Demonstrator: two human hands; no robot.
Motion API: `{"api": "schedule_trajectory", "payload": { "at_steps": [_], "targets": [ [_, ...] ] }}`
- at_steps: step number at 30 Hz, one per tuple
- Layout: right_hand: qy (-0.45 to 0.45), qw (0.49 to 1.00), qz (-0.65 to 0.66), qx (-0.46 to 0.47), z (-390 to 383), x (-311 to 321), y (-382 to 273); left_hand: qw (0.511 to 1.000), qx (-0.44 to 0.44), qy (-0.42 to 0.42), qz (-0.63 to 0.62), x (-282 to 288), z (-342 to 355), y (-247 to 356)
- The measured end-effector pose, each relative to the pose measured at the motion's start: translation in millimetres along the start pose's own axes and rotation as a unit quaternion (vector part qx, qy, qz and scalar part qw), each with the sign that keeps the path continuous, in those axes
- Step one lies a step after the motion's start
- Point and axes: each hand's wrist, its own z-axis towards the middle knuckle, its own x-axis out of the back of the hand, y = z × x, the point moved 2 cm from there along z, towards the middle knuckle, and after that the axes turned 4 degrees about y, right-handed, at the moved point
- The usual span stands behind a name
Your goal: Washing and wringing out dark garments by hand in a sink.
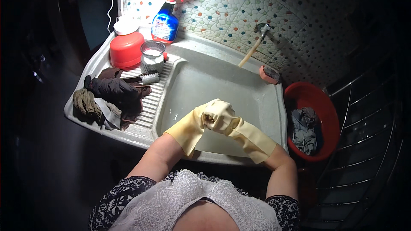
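Observation:
Both my hands wear long cream rubber gloves and meet above the near part of the grey sink basin (209, 75). My left hand (203, 111) is closed and pressed against my right hand (223, 114), whose fingers are bent round as well. A small brownish patch shows between the gloves; what it belongs to is hidden. Greyish water appears to stand in the basin beneath them. On the ribbed drainboard to the left lie crumpled dark garments (113, 90), a khaki cloth (85, 102) and a scrub brush (150, 77) with white bristles.
Behind the garments stand a red tub (126, 50), a glass jar of white powder (152, 62) and a blue spray bottle (164, 25). A tap (263, 29) with a hose juts from the wall. Right: a pink dish (267, 76), a red bucket (329, 124) holding clothes, and a metal rack (361, 145).

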Motion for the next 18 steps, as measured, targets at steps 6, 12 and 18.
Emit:
{"api": "schedule_trajectory", "payload": {
  "at_steps": [6,12,18],
  "targets": [
    [-0.059,0.995,-0.025,0.07,3.0,-6.4,-37.4,0.916,0.205,0.014,-0.344,-15.6,-29.6,-52.9],
    [-0.081,0.987,-0.062,0.128,9.0,10.9,-65.4,0.988,-0.018,-0.111,0.104,9.7,-9.4,-25.9],
    [0.055,0.939,0.251,-0.23,33.3,11.1,-10.2,0.667,0.424,0.312,-0.528,17.1,-14.7,-37.3]
  ]
}}
